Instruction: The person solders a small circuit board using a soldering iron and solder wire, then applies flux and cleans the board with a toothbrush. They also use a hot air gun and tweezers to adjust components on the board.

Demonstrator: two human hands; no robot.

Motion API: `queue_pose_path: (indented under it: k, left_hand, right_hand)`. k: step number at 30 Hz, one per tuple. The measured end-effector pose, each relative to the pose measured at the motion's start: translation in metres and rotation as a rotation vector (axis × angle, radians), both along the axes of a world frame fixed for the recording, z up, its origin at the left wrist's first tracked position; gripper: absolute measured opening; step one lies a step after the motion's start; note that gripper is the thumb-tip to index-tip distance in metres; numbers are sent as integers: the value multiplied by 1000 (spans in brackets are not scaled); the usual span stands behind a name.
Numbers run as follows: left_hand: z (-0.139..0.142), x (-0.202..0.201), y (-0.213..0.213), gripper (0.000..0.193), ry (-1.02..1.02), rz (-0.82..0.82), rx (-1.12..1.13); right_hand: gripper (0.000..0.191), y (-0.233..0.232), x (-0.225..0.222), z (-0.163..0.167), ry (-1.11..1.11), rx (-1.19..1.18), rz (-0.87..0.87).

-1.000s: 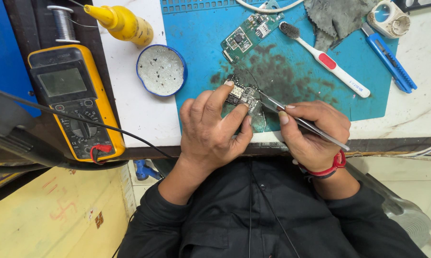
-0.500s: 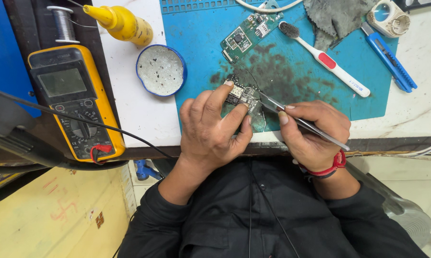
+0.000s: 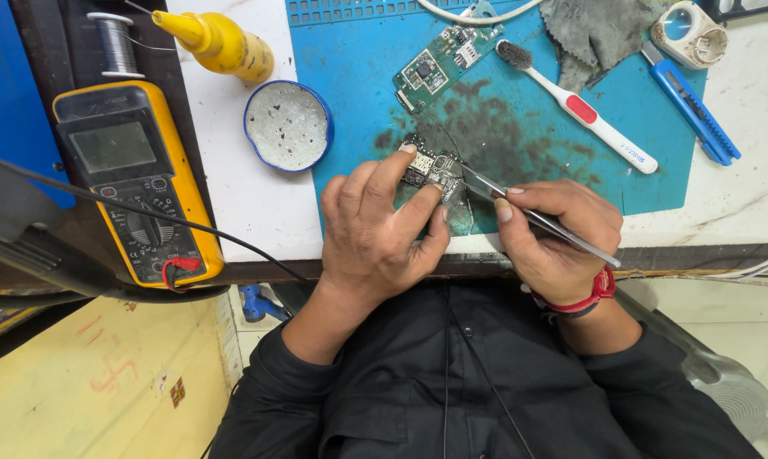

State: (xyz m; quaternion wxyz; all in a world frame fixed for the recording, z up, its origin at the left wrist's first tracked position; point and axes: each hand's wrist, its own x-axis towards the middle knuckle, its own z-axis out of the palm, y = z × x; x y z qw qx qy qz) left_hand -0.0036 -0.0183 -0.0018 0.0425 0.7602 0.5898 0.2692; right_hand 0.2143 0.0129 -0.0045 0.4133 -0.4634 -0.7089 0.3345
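**Tweezers on a small circuit board**

The left hand [image 3: 375, 229] pins a small dark circuit board [image 3: 426, 168] flat under its fingertips on the stained blue mat [image 3: 656, 119]. The right hand [image 3: 558, 234] pinches slim metal tweezers [image 3: 537, 217], tips touching the board just beside the left thumb.

A grey rectangular screen [image 3: 114, 146] is seen on the yellow multimeter [image 3: 137, 187], well left of the left hand [image 3: 380, 225].

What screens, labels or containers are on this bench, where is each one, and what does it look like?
Multimeter: far left, yellow and black, grey rectangular screen, blank.
Squeeze bottle: top left, yellow, lying tilted, no label showing.
Round tin: left of the blue mat, blue rim, greyish residue inside.
Toothbrush: on the mat, white with a red patch and small handle print.
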Motion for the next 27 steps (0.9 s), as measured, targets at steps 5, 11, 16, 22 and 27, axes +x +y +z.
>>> queue_pose_path:
  k: [5, 11, 16, 22, 27]
  left_hand:
    - [0, -1, 0, 24, -1, 0, 0]
    - [1, -1, 0, 24, -4, -1, -2]
    - [0, -1, 3, 24, 9, 4, 3]
    - [-1, -11, -7, 28, -242, -101, 71]
    - [14, -82, -49, 29, -169, 371, 421]
  right_hand:
    - [15, 0, 0, 0, 4, 4, -8]
    - [13, -1, 1, 0, 4, -18, -3]
    - [12, -3, 2, -5, 27, 0, -44]
    - [16, -6, 1, -18, 127, -17, -118]
    - [28, -4, 3, -31, 254, -55, -137]
